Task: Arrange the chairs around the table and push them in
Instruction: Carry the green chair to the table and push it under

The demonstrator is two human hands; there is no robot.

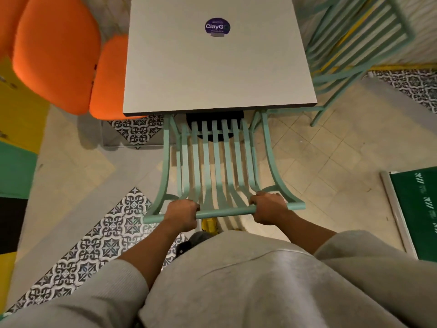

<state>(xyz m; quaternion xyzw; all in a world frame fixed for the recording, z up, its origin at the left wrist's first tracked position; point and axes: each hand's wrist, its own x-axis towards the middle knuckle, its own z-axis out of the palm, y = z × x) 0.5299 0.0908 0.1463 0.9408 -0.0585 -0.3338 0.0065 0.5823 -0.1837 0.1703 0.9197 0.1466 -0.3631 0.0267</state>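
Observation:
A mint-green slatted chair (217, 162) stands right in front of me, its seat tucked under the near edge of the square grey table (212, 74). My left hand (182, 215) and my right hand (268, 209) both grip the chair's top rail, one towards each end. A second mint-green chair (350, 50) stands at the table's right side, angled, with only its near corner under the tabletop. A round purple sticker (217, 26) sits on the tabletop.
Orange upholstered seating (56, 55) runs along the table's left side. A green board with a metal frame (416, 214) lies on the floor at right. Patterned tiles (106, 235) cross the beige floor at left.

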